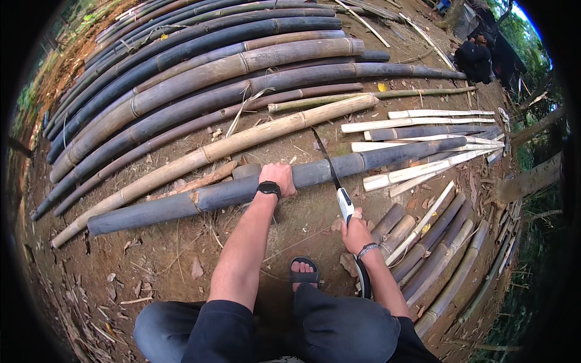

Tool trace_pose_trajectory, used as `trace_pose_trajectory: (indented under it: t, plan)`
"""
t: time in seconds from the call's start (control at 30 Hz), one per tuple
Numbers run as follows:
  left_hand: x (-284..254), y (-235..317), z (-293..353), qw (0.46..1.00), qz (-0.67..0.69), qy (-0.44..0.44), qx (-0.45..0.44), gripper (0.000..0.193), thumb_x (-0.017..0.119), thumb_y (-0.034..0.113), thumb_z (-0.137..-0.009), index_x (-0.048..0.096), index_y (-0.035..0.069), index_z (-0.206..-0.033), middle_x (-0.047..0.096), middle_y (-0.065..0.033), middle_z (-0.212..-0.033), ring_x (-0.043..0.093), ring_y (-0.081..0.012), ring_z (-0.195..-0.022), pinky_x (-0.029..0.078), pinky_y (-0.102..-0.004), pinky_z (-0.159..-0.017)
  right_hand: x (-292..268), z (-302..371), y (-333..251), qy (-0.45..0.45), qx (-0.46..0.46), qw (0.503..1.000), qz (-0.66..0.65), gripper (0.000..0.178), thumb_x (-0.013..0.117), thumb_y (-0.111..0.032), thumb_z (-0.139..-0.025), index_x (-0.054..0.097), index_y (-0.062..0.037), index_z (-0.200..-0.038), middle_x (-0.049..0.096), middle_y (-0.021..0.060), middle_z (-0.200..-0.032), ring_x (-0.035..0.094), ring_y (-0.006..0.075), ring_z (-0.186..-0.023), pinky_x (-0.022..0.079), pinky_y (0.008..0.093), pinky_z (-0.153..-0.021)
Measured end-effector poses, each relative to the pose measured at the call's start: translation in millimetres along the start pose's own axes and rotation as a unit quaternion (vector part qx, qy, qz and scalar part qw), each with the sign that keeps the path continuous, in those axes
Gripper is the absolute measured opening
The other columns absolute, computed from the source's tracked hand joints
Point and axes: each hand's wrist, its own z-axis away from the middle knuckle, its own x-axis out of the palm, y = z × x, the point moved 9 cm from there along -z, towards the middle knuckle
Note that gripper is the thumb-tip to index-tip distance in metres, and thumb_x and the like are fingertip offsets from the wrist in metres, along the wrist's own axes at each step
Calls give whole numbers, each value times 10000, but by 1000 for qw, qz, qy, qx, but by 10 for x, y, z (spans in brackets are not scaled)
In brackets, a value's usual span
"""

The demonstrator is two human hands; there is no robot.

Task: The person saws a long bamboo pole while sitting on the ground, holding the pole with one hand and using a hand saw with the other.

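Note:
A long dark bamboo pole (227, 193) lies on the ground in front of me, running left to right. My left hand (277, 178), with a black watch at its wrist, is closed over the pole's top near its middle. To the right of it, my right hand (358, 233) grips a pruning saw (346, 204) by its white and black handle. The saw's dark, slightly curved blade lies across the pole and points away from me. Whether its teeth have cut into the bamboo I cannot tell. A short bamboo piece (246, 170) shows just behind the pole.
A pale bamboo pole (230, 145) lies beyond, with many thick dark poles (181, 85) behind it. Split pale strips (417, 172) are at the right. Shorter bamboo lengths (433, 254) lie near my right forearm. A crouching person (475, 59) is at the far right.

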Motion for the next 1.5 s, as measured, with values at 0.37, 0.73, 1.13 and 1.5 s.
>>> trace_pose_trajectory:
  t: [0.37, 0.73, 1.13, 1.5]
  plan:
    - [-105, -180, 30, 1000, -3, -23, -14, 531, 812, 447, -628, 734, 61, -985, 726, -171, -1049, 718, -298, -958, 580, -378, -824, -17, 272, -100, -12, -13, 1000, 1, 493, 552, -177, -948, 288, 131, -1227, 612, 381, -774, 617, 550, -779, 501, 601, -691]
    - [-66, -242, -17, 1000, -8, 14, -12, 533, 823, 480, -590, 756, 48, -895, 740, -180, -944, 727, -305, -895, 582, -391, -796, 23, 445, -27, 49, -64, 997, -18, 423, 559, -163, -946, 327, 116, -1165, 615, 380, -771, 617, 550, -769, 498, 603, -685]
    - [-132, -111, -70, 999, 13, -30, -5, 567, 834, 483, -603, 748, 46, -955, 732, -185, -1011, 714, -311, -957, 572, -391, -838, 125, -77, 69, 7, 7, 1000, -8, 455, 570, -186, -944, 350, 125, -1192, 618, 360, -752, 639, 528, -768, 517, 568, -657]
    - [-144, -261, -66, 998, 22, -53, -10, 633, 838, 511, -588, 743, 40, -1001, 728, -182, -1041, 704, -311, -988, 561, -394, -867, 20, -13, -137, 3, -23, 1000, 5, 485, 568, -189, -943, 327, 129, -1218, 618, 376, -766, 639, 529, -780, 512, 578, -682]
